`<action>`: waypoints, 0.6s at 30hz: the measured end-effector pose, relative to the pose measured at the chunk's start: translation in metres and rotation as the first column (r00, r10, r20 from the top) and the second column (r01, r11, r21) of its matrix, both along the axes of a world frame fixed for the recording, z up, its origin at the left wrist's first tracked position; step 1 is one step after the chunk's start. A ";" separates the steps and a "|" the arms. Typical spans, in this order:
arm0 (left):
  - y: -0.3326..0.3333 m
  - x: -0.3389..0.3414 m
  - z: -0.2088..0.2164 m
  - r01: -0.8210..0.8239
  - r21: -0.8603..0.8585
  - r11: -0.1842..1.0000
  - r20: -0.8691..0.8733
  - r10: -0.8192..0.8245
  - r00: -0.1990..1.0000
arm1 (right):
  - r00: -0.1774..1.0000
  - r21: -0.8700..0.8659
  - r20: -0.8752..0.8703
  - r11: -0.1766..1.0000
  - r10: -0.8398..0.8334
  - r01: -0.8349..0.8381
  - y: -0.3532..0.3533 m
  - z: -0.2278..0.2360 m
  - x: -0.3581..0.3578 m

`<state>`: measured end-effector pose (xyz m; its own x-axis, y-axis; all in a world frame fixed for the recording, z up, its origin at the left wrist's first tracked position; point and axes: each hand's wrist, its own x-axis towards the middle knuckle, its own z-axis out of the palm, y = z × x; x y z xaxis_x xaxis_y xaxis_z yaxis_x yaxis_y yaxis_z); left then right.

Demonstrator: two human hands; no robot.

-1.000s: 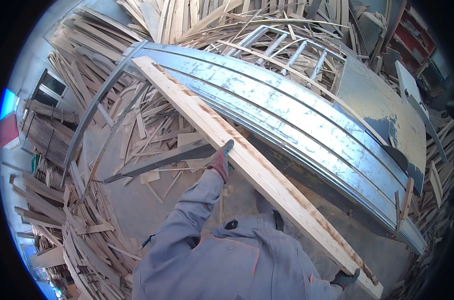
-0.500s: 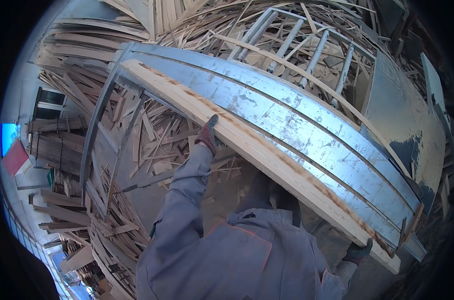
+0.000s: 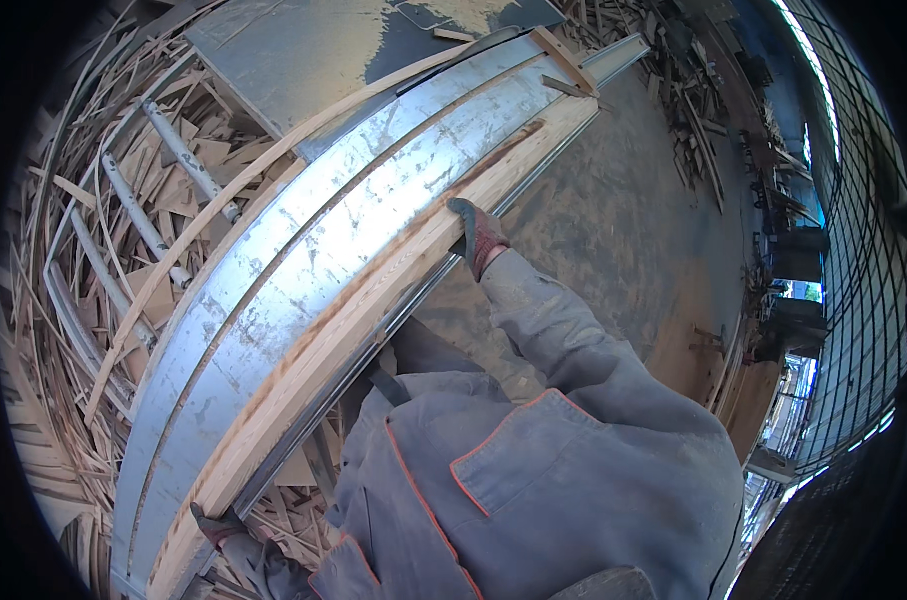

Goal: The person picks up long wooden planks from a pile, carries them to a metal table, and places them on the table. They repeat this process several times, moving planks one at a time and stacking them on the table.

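Observation:
A long pale wooden plank (image 3: 374,285), with a brown bark-like strip along one edge, lies lengthwise on the near side of a long metal table (image 3: 304,215) with narrow slots. My gloved left hand (image 3: 219,525) grips the plank toward its lower left end, the thumb side on top. Farther up, my gloved right hand (image 3: 477,237) is closed over the plank's near edge, its underside fingers hidden. The plank's far end reaches a short wooden crosspiece (image 3: 566,62) at the table's end.
Offcuts and thin strips (image 3: 74,300) are heaped left of the table, around a metal roller frame (image 3: 139,215). A long curved strip (image 3: 224,195) runs along the table's far side. A worn panel (image 3: 304,50) stands beyond. Scrap wood (image 3: 689,120) and mesh fencing (image 3: 854,250) are at right.
My view has swung toward the table's right end. The plank has shifted inward along the table's near edge, its far end now at the crosspiece. Both hands still grip it.

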<state>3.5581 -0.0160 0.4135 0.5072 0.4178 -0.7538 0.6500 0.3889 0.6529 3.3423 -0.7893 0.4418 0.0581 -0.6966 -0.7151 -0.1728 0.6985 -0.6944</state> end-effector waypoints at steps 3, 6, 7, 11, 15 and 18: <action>0.003 0.019 -0.015 -0.026 0.021 0.999 -0.027 0.026 0.999 | 0.998 0.029 -0.070 1.000 -0.005 0.007 -0.005 0.006 0.027; 0.005 0.042 -0.020 0.031 0.044 0.999 -0.060 -0.028 0.998 | 0.998 -0.023 -0.057 0.999 -0.025 0.024 -0.011 0.008 0.051; 0.007 0.050 -0.022 0.068 0.049 0.997 -0.074 -0.064 0.995 | 0.999 -0.042 -0.033 0.999 -0.002 0.001 -0.013 0.008 0.058; 0.008 0.078 -0.041 0.146 0.108 0.983 -0.096 -0.136 0.986 | 0.929 -0.035 -0.331 0.981 0.168 -0.190 -0.020 -0.002 0.100; 0.008 0.099 -0.069 0.266 0.243 0.933 -0.126 -0.241 0.962 | 0.800 -0.085 -0.568 0.953 0.195 -0.292 -0.011 -0.010 0.138; 0.016 0.105 -0.084 0.601 0.472 0.645 -0.382 -0.465 0.799 | 0.823 -0.087 -0.554 0.974 0.129 -0.211 -0.005 -0.006 0.145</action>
